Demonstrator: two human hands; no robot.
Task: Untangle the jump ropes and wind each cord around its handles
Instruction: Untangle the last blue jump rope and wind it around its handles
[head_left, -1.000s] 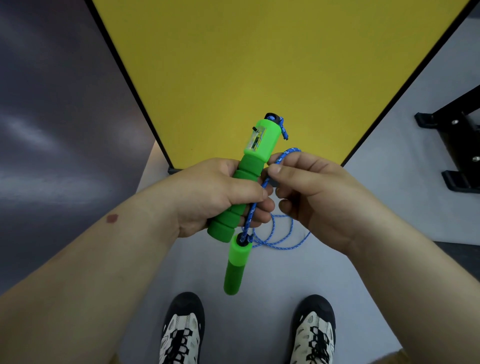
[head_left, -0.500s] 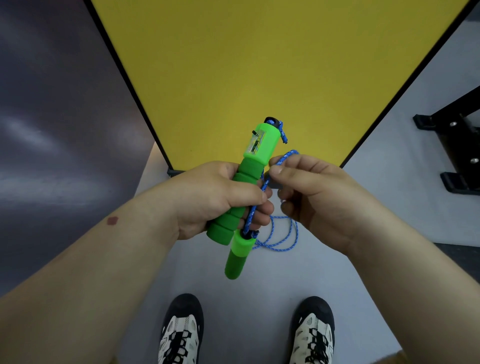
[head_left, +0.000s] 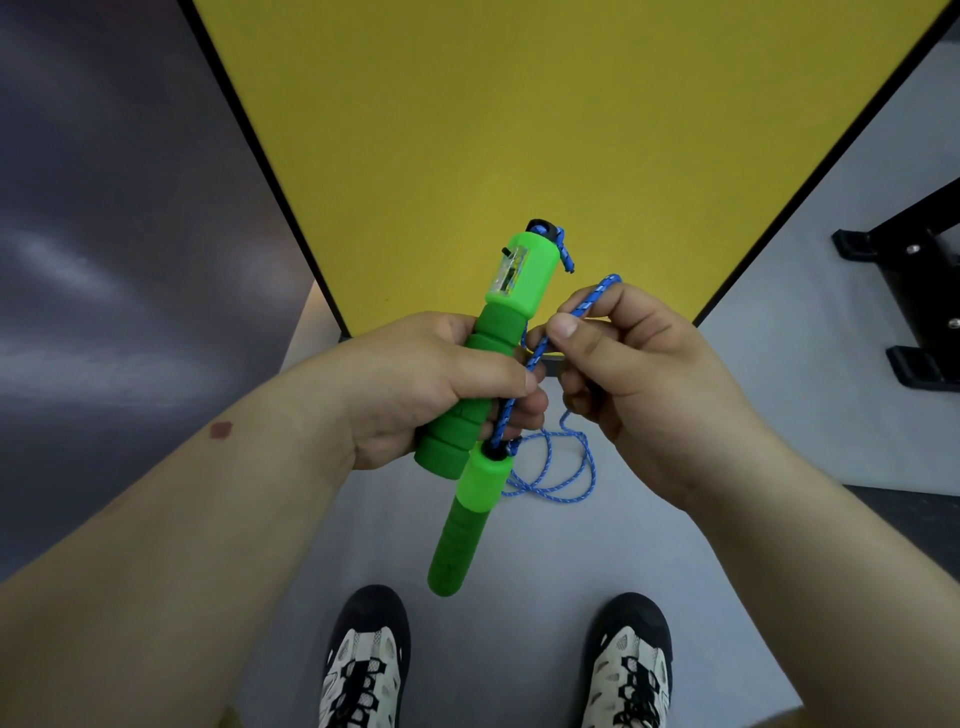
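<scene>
Handles number two: left hand (head_left: 415, 384) grips one handle (head_left: 498, 332), second handle (head_left: 467, 525) dangles; right-hand fingers (head_left: 571, 332) pinch one cord (head_left: 550, 483).

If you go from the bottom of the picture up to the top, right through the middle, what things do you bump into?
Shoes → hanging green handle → left hand gripping the counter handle → yellow board.

Yellow table (head_left: 545, 130), grey floor (head_left: 810, 415), black-and-white shoes (head_left: 363, 670), black rack (head_left: 914, 291).
</scene>
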